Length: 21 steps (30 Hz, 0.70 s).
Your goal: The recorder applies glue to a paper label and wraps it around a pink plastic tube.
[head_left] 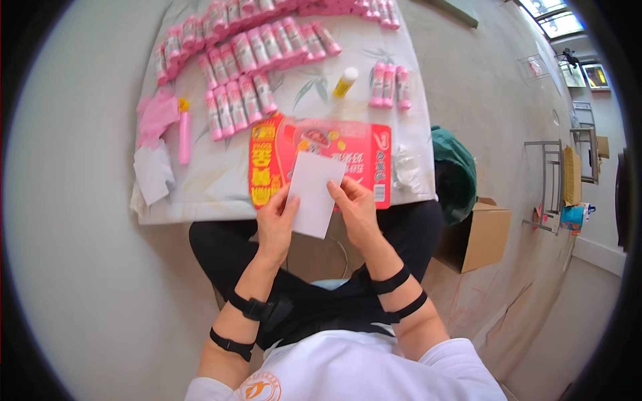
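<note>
Holding paper (pixel 311 194) at centre, white, tilted a little, with lower end past table (pixel 207 194) near edge. Pinched by left hand (pixel 274 217) at 8 o'clock and right hand (pixel 356 207) at 3, on opposite long edges, thumbs on top. Keeping hands apart, with paper between. Can't see fingers behind it; can't tell single sheet from fold or stack.

Overlaps red sheet (pixel 364 147) lying on table; hides part of its near edge. Can't tell if touching.

Clock below centred on paper:
- At 11: see pink tubes (pixel 254 53) in rows, far ones cut off by top of frame. Can't count.
- Between 12 and 1: see yellow tube (pixel 345 82), white cap.
- At 1: see three more pink tubes.
- At 10: see yellow-capped tube (pixel 184 137) beside crumpled pink plastic (pixel 158 113).
- At 9: see white scraps (pixel 152 175) near left table edge.
- Between 2 and 3: see clear wrap (pixel 406 170), outline hard to make out, filling strip between red sheet and right table edge.

Leaves strip of cloth between yellow-capped tube and red sheet. Past right edge, at 3: green bag (pixel 455 150); at 4: carton (pixel 485 237), partly hidden.
</note>
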Motion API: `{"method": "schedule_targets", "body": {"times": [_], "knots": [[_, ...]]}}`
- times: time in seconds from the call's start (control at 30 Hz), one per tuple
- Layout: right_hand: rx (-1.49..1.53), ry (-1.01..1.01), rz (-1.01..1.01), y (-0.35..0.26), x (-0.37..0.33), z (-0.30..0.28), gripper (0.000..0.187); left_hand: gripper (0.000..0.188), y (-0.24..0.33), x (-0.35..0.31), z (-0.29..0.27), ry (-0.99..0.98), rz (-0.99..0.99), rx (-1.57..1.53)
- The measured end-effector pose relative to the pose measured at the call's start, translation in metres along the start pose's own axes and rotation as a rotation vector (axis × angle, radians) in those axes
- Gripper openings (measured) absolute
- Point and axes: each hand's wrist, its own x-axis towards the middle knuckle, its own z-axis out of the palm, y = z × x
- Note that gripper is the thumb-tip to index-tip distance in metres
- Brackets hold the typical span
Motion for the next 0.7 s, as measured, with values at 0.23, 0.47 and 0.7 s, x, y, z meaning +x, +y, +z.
{"method": "schedule_targets", "body": {"times": [0.23,0.47,0.7], "knots": [[0.297,-0.132,0.317,0.026,0.013,-0.030,0.017,0.031,-0.018,-0.002,-0.013,-0.030,-0.086,0.100],[0.138,-0.180,0.040,0.003,0.014,0.008,0.014,0.025,-0.010,-0.014,-0.051,-0.015,-0.079,0.023],[0.175,-0.116,-0.050,-0.012,0.046,0.081,0.006,0.022,0.006,-0.023,-0.102,0.098,-0.089,-0.259]]}}
